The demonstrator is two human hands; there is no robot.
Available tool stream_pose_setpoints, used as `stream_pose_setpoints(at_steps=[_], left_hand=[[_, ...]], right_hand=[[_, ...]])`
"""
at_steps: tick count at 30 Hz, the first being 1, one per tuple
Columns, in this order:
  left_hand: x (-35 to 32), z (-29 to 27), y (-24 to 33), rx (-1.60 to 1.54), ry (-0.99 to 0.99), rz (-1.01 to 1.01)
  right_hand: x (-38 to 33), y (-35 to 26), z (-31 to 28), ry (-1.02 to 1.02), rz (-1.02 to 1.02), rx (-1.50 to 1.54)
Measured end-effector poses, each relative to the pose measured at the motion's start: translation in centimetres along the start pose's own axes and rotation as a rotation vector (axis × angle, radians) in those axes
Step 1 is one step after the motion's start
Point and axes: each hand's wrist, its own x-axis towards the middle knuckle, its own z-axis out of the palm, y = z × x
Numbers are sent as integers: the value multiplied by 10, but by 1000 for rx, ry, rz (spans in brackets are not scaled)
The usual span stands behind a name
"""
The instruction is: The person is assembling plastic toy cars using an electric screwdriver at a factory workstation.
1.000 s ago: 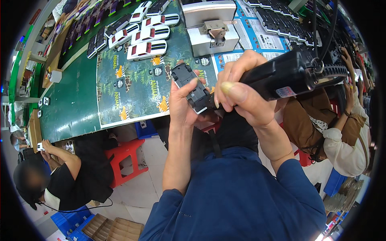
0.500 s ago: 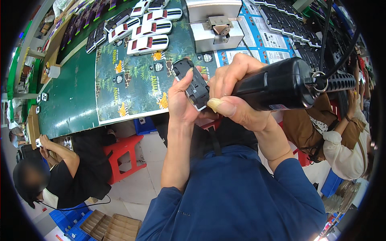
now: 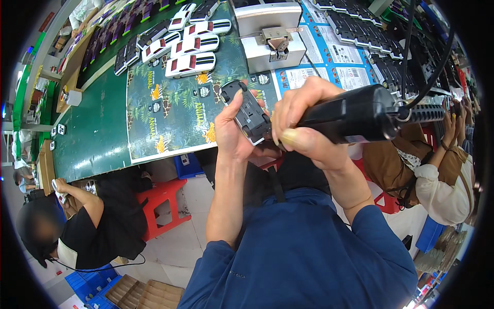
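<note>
My left hand (image 3: 230, 129) is closed around a toy car (image 3: 249, 112) turned underside up, its black base and wheels showing and a strip of white body at the edge. The thumb lies along the base. In my right hand (image 3: 309, 141) is a black electric screwdriver (image 3: 355, 116), held level, with its tip end toward the car's near end. My fingers cover the tip, so I cannot tell whether it touches the car. Just beyond the hands stands a metal box-shaped fixture (image 3: 275, 46) with a small bracket on its front.
White toy cars (image 3: 190, 65) with black stripes stand in a group at the far left. Several upturned cars (image 3: 350, 31) lie in rows at the far right. Printed sheets (image 3: 170, 110) cover the green table (image 3: 98, 139). Cables (image 3: 435, 72) hang on the right. Co-workers sit on both sides.
My right hand and the screwdriver have shifted slightly, and the thumb has moved a little up and right. The left hand still holds the car. The whole view has tilted slightly.
</note>
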Motion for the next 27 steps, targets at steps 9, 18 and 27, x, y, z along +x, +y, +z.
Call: stream_pose_setpoints(at_steps=[9,18,27], left_hand=[[21,5,80,2164,-508,1085],[-46,-76,229,2830,72,962],[-1,52,27,1674,-519,1249]], right_hand=[[3,-14,-51,102,-247,210],[-19,-12,-100,187,-213,195],[-32,-6,-108,320,-125,242]])
